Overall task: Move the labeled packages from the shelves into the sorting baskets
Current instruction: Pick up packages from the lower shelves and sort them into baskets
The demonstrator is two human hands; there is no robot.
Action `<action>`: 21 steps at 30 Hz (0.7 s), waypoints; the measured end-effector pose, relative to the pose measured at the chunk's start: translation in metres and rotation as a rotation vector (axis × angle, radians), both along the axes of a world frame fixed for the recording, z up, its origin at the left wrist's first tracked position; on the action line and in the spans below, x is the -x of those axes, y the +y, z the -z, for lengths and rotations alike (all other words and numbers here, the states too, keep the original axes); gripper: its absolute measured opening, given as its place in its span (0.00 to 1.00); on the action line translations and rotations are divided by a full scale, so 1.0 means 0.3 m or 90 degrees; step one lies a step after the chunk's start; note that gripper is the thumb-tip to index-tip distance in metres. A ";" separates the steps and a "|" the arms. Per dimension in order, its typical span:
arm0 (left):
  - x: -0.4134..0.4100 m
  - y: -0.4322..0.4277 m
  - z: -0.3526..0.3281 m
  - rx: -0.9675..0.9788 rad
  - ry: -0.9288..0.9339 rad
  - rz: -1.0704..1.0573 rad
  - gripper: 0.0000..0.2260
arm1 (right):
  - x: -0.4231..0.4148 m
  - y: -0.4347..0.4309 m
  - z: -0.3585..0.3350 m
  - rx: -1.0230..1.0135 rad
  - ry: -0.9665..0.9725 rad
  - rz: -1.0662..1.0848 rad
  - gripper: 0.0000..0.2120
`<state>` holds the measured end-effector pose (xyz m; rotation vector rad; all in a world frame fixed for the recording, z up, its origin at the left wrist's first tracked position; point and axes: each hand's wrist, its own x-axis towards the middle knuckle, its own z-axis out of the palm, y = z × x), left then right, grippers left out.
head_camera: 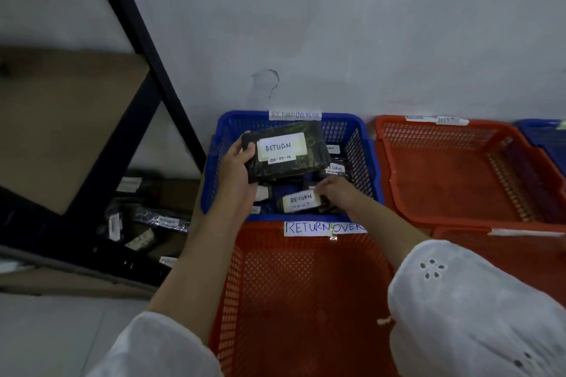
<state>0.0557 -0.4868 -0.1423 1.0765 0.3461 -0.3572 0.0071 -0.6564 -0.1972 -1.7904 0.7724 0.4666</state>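
- Clasping large RETURN package [284, 156] by one end in left grip [235, 168], held above blue basket [346, 117].
- Touching small RETURN package [301, 200] inside with right grip [337, 190]; closure indiscernible.
- Risking slippage from the one-ended hold, landing on the right grip.

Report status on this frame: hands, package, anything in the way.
Left hand grips RETURN package over blue basket. Right hand on smaller package inside, grip unclear. Other packages crowd basket floor.
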 end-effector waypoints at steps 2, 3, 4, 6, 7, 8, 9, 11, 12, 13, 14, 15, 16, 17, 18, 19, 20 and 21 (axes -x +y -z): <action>0.002 -0.008 0.022 0.005 0.012 -0.008 0.15 | -0.014 -0.007 0.025 0.032 0.029 -0.032 0.09; 0.005 -0.011 0.031 0.008 0.021 -0.012 0.15 | -0.018 -0.010 0.030 0.056 0.038 -0.059 0.10; 0.008 -0.013 0.038 0.011 0.030 -0.015 0.14 | -0.022 -0.015 0.030 0.080 0.047 -0.091 0.10; 0.011 -0.014 0.054 0.013 0.040 -0.014 0.15 | -0.028 -0.032 0.029 0.144 0.065 -0.153 0.13; 0.011 -0.016 0.061 0.012 0.041 -0.012 0.15 | -0.029 -0.044 0.025 0.182 0.076 -0.182 0.15; 0.011 -0.020 0.067 0.009 0.040 -0.006 0.15 | -0.028 -0.057 0.021 0.220 0.089 -0.210 0.16; 0.011 -0.025 0.069 0.006 0.034 0.004 0.15 | -0.026 -0.072 0.020 0.255 0.100 -0.239 0.16; 0.011 -0.037 0.067 0.001 0.019 0.025 0.15 | -0.021 -0.093 0.021 0.331 0.115 -0.290 0.15; 0.011 -0.042 0.067 0.000 0.015 0.031 0.15 | -0.017 -0.097 0.020 0.366 0.124 -0.312 0.15; 0.012 -0.046 0.067 0.001 0.014 0.034 0.15 | -0.013 -0.096 0.019 0.398 0.135 -0.331 0.14; 0.013 -0.051 0.066 0.004 0.015 0.038 0.15 | -0.009 -0.091 0.016 0.430 0.146 -0.346 0.14; 0.014 -0.054 0.066 0.007 0.018 0.041 0.15 | -0.004 -0.086 0.016 0.456 0.149 -0.356 0.14; 0.015 -0.057 0.064 0.011 0.021 0.043 0.15 | 0.000 -0.082 0.018 0.477 0.152 -0.360 0.14; 0.017 -0.059 0.063 0.013 0.023 0.044 0.16 | 0.005 -0.079 0.019 0.497 0.158 -0.365 0.14; 0.018 -0.059 0.063 0.014 0.024 0.047 0.16 | 0.008 -0.075 0.016 0.521 0.167 -0.371 0.15; 0.019 -0.058 0.062 0.013 0.023 0.050 0.16 | 0.013 -0.073 0.012 0.546 0.175 -0.375 0.15; 0.019 -0.057 0.062 0.012 0.021 0.053 0.16 | 0.017 -0.070 0.009 0.570 0.177 -0.380 0.15; 0.018 -0.054 0.062 0.011 0.018 0.056 0.16 | 0.020 -0.067 0.005 0.593 0.176 -0.385 0.15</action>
